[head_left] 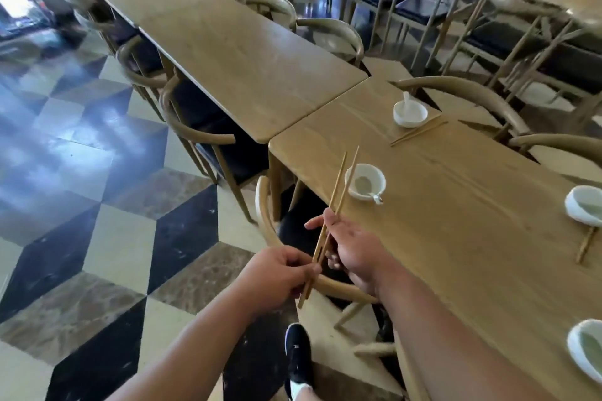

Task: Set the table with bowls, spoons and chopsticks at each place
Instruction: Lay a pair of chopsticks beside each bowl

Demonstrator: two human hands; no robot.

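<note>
Pair of pale wooden chopsticks (pixel 338 185) held in air off edge of light wooden bench (pixel 439 205). Long axis slants lower-left to upper-right, tips toward small white ceramic bowl (pixel 360 195). Left hand (pixel 277 280) fingers (pixel 303 265) pinch butt end. Right hand (pixel 355 251) curls round mid-shaft, nearer bowl.

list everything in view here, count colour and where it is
bowls: four, white, on the near table, two cut by the right edge
spoons: two visible, white, in the two leftmost bowls
chopsticks lying: two sets, tan, beside the far bowl and the right bowl
held chopsticks: one pair, tan, at the table's left edge
far tables: at least two, tan, beyond the near table
chairs: several, tan, along the tables
floor: black, cream and brown tiles
shoe: one, black, on the floor
left hand: grips the pair's lower end
right hand: holds the pair mid-length
</note>
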